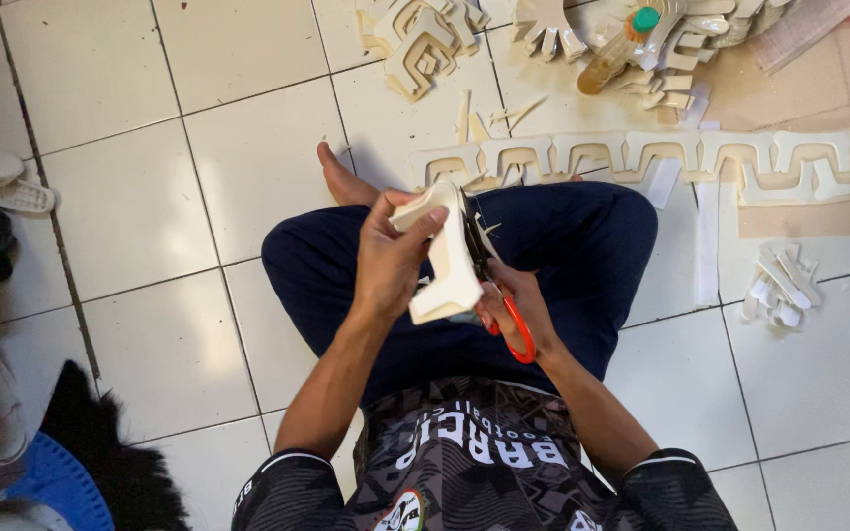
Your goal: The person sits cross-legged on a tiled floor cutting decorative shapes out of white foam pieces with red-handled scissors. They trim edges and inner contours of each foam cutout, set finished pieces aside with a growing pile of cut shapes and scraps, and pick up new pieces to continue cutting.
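My left hand has its fingers wrapped around a cream-white foam piece, thumb pressed on its top edge and the other fingers curled behind it, so it is firmly grasped. The piece is a thick, pale, angular cut-out with a bent, bracket-like outline; its upper end sits under my thumb and its lower end juts out below my palm. I hold it upright over my lap, above my crossed legs in dark blue trousers.

My right hand is clenched through the orange handles of a pair of scissors. The dark blades run up along the right edge of the foam piece, touching it; I cannot tell how wide the blades stand, since the foam hides part of them. Thin pale slivers stick out beside the blades.

Further out, on the white tiled floor, a long strip of joined foam shapes lies just beyond my knees. A heap of cut foam pieces sits above it, with a bottle with a green cap lying among more pieces. A small pile of white offcuts lies to my right. Far left, pale sandals rest on the tiles.
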A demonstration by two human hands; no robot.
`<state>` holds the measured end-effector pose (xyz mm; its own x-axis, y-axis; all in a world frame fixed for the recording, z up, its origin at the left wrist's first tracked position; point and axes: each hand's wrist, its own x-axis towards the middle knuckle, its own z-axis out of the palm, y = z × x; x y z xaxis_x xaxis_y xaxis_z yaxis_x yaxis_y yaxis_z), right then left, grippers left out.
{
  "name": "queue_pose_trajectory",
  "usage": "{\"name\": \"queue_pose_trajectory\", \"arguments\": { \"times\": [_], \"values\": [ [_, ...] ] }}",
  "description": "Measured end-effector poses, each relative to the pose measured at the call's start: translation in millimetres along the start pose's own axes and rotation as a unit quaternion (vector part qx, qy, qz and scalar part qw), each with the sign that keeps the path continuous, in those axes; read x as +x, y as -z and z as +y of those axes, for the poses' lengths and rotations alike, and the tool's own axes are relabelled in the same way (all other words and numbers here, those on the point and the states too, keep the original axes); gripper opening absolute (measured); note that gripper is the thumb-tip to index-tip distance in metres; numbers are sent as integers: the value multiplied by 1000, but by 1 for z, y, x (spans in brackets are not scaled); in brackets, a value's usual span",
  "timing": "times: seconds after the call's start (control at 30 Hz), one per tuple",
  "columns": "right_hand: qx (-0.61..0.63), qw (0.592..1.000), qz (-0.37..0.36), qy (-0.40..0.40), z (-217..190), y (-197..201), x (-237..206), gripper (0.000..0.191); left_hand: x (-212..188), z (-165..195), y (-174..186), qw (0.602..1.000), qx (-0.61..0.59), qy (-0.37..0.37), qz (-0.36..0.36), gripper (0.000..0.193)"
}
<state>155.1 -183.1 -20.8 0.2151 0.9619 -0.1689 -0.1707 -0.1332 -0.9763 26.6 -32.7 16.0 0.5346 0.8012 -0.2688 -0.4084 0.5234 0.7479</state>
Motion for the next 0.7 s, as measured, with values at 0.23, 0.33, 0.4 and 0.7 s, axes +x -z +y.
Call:
{"name": "queue_pose_trajectory", "arguments": {
  "times": [0.23,0.33,0.4,0.7],
  "values": [
    [36,999,26,-26,-3,1,-2,49,-13,-8,-9,999,-17,40,2,19],
    [16,999,10,-26,-9,4,-3,57,-10,2,-8,999,14,44,-20,25],
    [24,999,-36,14,-15,10,-3,59,-9,12,-6,997,52,45,-28,34],
    [18,996,-31,-83,-12,26,-11,51,-7,33,11,965,250,43,-65,44]
  ]
}}
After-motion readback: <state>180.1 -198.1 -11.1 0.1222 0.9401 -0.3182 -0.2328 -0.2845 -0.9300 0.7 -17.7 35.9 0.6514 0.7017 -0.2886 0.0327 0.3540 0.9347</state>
